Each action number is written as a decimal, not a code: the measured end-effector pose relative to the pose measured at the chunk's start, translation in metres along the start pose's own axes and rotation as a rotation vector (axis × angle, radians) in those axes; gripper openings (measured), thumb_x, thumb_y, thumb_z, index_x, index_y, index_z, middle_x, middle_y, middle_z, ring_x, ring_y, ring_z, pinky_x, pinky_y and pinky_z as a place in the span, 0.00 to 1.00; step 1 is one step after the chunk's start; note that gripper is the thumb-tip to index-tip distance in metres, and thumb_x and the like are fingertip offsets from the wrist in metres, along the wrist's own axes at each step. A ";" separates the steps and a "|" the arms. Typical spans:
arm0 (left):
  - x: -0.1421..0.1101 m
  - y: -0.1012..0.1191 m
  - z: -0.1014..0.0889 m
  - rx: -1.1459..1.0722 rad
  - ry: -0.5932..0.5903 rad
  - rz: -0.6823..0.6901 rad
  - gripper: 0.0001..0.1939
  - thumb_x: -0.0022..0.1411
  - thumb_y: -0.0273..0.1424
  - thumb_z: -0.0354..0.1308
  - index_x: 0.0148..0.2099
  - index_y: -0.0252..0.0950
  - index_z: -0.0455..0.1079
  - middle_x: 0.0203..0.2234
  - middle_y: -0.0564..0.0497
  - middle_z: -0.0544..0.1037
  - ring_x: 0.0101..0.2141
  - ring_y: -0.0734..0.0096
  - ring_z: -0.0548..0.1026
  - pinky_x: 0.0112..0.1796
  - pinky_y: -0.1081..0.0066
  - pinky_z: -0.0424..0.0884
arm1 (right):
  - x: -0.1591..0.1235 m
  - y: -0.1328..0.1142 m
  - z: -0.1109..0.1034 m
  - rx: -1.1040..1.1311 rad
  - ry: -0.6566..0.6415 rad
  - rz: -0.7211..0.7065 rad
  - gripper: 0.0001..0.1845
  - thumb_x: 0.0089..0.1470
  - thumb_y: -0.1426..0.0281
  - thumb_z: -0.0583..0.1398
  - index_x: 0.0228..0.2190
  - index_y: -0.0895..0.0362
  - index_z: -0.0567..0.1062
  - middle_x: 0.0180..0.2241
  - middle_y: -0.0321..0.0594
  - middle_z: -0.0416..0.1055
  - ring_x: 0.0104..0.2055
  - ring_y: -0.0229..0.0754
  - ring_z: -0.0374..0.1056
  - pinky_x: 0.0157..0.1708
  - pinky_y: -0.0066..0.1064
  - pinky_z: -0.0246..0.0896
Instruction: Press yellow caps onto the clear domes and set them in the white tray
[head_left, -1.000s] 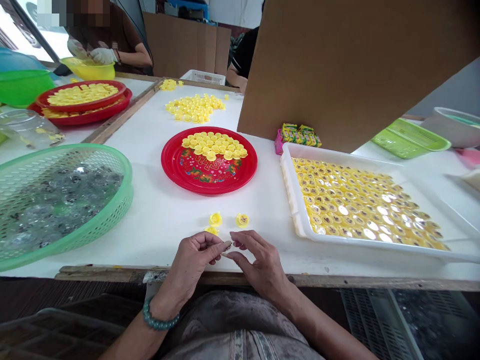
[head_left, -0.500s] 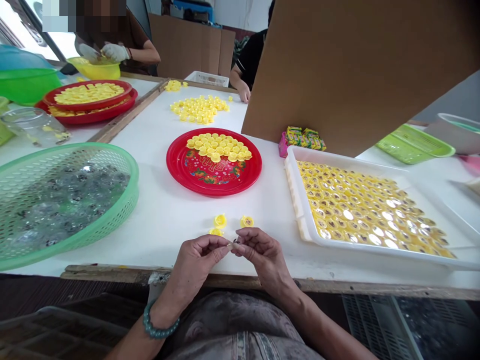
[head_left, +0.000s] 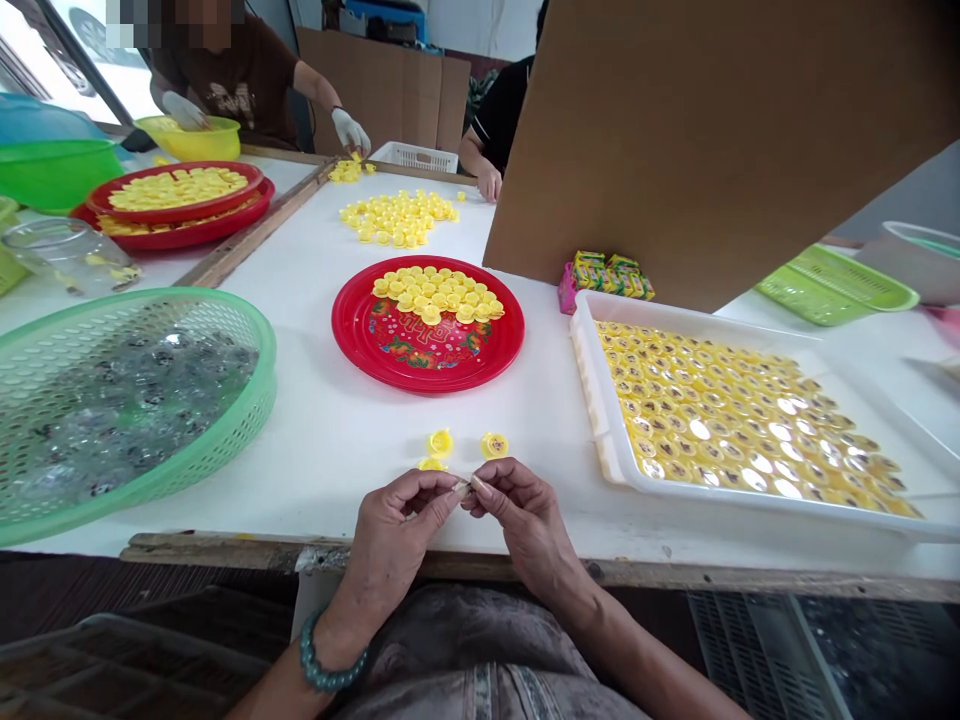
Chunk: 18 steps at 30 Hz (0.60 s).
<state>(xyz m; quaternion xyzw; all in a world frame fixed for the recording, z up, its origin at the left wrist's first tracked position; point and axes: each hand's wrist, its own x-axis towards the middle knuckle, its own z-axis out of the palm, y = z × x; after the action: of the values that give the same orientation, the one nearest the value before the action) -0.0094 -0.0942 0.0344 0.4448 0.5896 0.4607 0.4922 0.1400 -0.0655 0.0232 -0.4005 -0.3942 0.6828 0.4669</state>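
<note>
My left hand [head_left: 401, 525] and my right hand [head_left: 529, 515] meet fingertip to fingertip over the front of the table. Both are closed in a pinch on something small and pale; the fingers hide most of it. Just beyond them lie three small yellow cups: one [head_left: 440, 443] at left, one partly behind my left fingers [head_left: 433, 464], and one with a printed picture inside [head_left: 494, 445] beyond my right fingers. Farther back sits a red tray [head_left: 360, 350] holding many yellow cups [head_left: 439, 292] on its far half.
A green basket [head_left: 259, 390] of clear printed pieces stands left, a white tray [head_left: 611, 440] of filled yellow cups right. A cardboard sheet [head_left: 675, 130] rises behind it. Loose yellow cups [head_left: 401, 218] lie farther back. Two co-workers sit across, one wearing white gloves [head_left: 350, 132].
My hands stay almost in place, with the fingertips shifting slightly around the small item. The gloved co-worker's one hand has moved from the yellow bowl to the far pile of yellow cups.
</note>
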 end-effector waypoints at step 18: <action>0.005 0.004 -0.010 -0.077 -0.190 -0.207 0.07 0.53 0.33 0.60 0.31 0.34 0.71 0.24 0.53 0.72 0.27 0.74 0.67 0.29 0.76 0.62 | -0.010 -0.005 -0.015 -0.960 -0.285 -0.566 0.21 0.55 0.74 0.57 0.51 0.52 0.68 0.44 0.44 0.69 0.44 0.41 0.68 0.42 0.33 0.67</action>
<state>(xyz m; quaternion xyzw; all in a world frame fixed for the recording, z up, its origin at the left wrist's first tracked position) -0.0197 -0.0892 0.0384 0.4040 0.5650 0.3856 0.6074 0.1583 -0.0713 0.0240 -0.3506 -0.8108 0.3230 0.3396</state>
